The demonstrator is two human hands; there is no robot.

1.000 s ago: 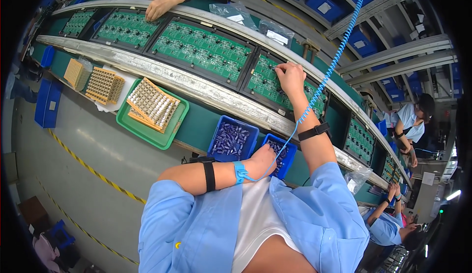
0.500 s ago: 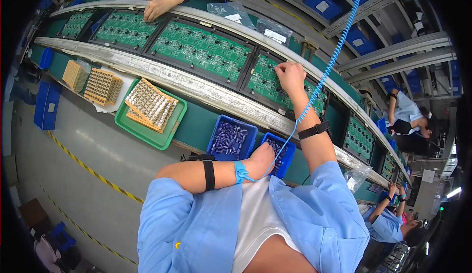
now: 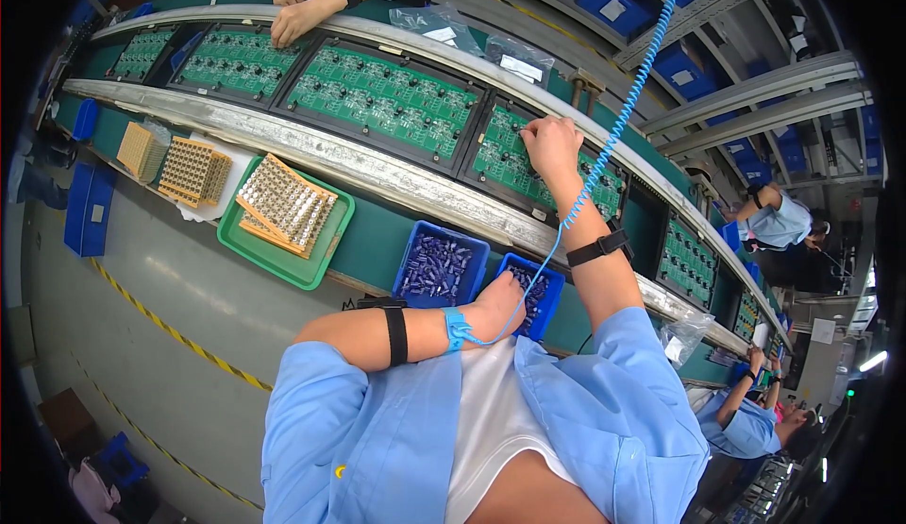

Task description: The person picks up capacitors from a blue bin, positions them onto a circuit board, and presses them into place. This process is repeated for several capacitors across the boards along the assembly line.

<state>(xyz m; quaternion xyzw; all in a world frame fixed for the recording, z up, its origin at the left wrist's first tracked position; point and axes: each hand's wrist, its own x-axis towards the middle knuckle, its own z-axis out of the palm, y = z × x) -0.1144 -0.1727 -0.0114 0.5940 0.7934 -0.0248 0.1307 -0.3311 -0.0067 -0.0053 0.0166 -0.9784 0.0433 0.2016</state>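
Note:
My right hand (image 3: 554, 146) is over a green circuit board (image 3: 502, 151) in a black frame on the rail line. Its thumb and fingertips are pinched together at the board; whatever they hold is too small to make out. My left hand (image 3: 500, 302) rests at the near left rim of a small blue bin (image 3: 557, 299). Its fingers are curled and mostly hidden, so what they hold does not show. Small purple cylindrical components, probably capacitors (image 3: 535, 297), lie in that bin. A larger blue bin (image 3: 406, 283) beside it holds more of the same.
A green tray (image 3: 326, 264) with stacked component strips stands left of the bins. More strip stacks (image 3: 193, 173) lie beyond it. Framed boards (image 3: 382, 99) line the rails. A coiled blue cord (image 3: 634, 99) crosses by my right arm. Across the line, a co-worker's hand (image 3: 297, 22) touches another board.
My right hand stays at the same board, its fingers slightly shifted and its wrist turned a little. The left hand remains at the small bin, barely moved. The whole view has shifted slightly.

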